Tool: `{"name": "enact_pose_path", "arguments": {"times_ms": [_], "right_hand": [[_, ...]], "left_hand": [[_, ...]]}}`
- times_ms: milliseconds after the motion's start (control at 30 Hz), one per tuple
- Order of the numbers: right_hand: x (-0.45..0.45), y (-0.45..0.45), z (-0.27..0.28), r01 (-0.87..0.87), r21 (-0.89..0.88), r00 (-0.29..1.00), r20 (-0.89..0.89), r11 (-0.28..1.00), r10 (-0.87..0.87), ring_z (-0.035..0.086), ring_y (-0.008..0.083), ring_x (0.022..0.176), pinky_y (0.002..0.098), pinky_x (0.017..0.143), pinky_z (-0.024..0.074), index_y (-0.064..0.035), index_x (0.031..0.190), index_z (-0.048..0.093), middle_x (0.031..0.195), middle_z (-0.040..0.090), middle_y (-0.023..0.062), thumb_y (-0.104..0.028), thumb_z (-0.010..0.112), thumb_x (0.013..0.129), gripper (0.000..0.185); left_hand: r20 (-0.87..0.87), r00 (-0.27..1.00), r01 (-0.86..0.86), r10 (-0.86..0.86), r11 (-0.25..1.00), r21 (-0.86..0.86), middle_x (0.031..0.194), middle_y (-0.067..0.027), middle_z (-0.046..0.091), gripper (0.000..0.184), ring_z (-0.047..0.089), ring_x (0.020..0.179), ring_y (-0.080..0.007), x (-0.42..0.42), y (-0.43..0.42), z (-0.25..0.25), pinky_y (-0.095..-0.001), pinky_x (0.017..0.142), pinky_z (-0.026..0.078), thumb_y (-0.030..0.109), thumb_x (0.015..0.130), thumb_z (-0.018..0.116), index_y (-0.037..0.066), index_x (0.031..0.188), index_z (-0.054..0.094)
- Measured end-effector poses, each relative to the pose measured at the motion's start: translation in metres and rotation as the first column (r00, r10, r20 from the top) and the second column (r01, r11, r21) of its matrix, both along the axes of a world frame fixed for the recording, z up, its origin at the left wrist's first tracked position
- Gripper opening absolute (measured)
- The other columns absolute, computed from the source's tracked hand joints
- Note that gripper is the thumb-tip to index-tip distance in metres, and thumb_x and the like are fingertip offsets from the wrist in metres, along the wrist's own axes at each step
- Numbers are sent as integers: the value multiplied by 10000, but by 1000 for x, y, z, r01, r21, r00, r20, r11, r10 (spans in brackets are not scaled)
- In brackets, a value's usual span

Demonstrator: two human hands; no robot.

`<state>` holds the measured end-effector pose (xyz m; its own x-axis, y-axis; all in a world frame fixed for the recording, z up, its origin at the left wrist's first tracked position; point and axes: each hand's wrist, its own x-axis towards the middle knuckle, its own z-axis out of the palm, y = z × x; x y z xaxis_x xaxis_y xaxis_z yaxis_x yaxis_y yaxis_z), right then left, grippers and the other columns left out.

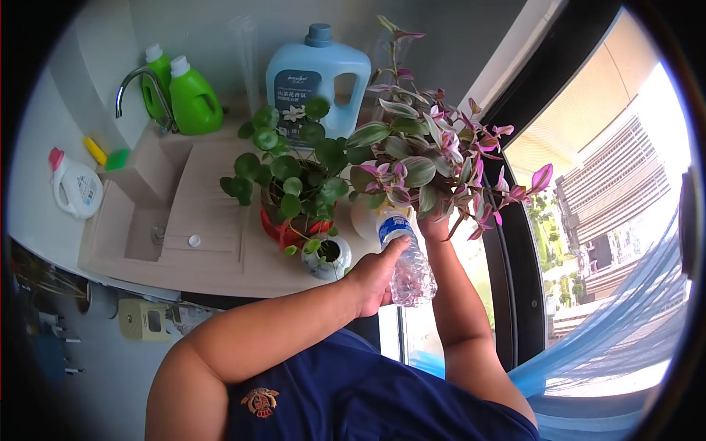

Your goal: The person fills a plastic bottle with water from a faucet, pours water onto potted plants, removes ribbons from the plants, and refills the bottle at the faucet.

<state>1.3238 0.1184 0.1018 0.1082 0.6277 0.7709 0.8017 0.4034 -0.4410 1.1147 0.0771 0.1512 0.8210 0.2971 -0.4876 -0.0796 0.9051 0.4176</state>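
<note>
A clear plastic bottle (413, 273) with a blue label is held in my left hand (375, 279), its neck tilted up toward the pink and green leafy plant (419, 165). My right hand (435, 226) is raised at the lower edge of that plant; the leaves hide most of its fingers, so its grip is not visible. Left of the bottle stands a round-leaved green plant (287, 176) in a pot with a red band. A small white pot (328, 259) sits in front of it. The bottle's mouth is close to the leaves.
Behind the plants stands a large light-blue detergent jug (318, 77). Two green bottles (195, 99) are by the faucet (126, 87). A sink (147, 228) holds a white cap (194, 240) on its ribbed side. A white bottle (77, 185) lies left; a window and blue curtain (625, 316) are right.
</note>
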Motion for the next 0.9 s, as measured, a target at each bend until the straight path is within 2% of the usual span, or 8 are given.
{"name": "enact_pose_path", "arguments": {"times_ms": [133,233,333,367,500,600,733,900], "right_hand": [[1,-1,-3,46,47,998,38,998,-48,573,356,976,447,850,457,-29,1029,652,1046,631,154,-133,781,728,344],[6,-1,0,93,167,937,318,982,-142,557,370,975,459,850,443,-30,1015,645,1030,614,161,-135,801,699,367],[5,0,1,113,165,913,372,980,-168,548,378,963,468,845,434,-27,1029,626,1022,601,167,-140,808,692,399],[3,-3,1,137,142,929,326,980,-177,607,353,989,450,865,467,-54,1019,655,1042,649,139,-84,694,779,245],[3,-2,-3,121,170,943,287,978,-167,601,369,993,454,872,465,-42,1040,647,1043,645,155,-80,687,783,263],[12,-2,-16,139,107,956,244,984,-162,591,379,1007,459,879,462,-28,1052,641,1053,636,170,-72,682,775,284],[22,0,-23,138,48,928,342,989,-145,580,378,1016,470,872,458,-19,1045,638,1059,629,172,-67,686,746,307],[24,2,-23,110,-24,959,267,994,-99,590,372,984,471,855,451,-33,1035,644,1046,635,159,-71,689,754,287]], "left_hand": [[32,999,18,-19,999,27,941,-52,653,471,681,785,-166,2,-1,-4,-371,720,607,524,895,595,99,1094,552],[29,999,-14,13,1000,20,929,-49,655,469,682,778,-165,4,-2,-3,-364,704,610,520,897,591,97,1096,552],[28,999,-17,17,1000,-3,942,-60,641,477,663,803,-189,3,1,-2,-386,731,594,514,895,598,93,1115,550],[32,999,-9,9,1000,-21,955,-69,626,486,644,827,-213,3,2,-2,-406,756,579,512,891,608,94,1132,550],[92,996,-14,20,998,-66,955,-71,624,488,642,828,-216,1,2,7,-401,748,582,523,891,602,101,1131,550],[46,998,-49,53,996,-80,946,-78,631,496,649,829,-218,0,1,10,-400,755,579,546,894,580,106,1121,554],[130,991,-9,19,997,-78,947,-85,643,527,661,831,-216,1,2,7,-393,772,572,584,893,550,110,1125,552],[105,994,-11,20,996,-91,935,-78,639,534,664,822,-216,2,3,7,-391,776,571,592,893,542,109,1122,549]]}}
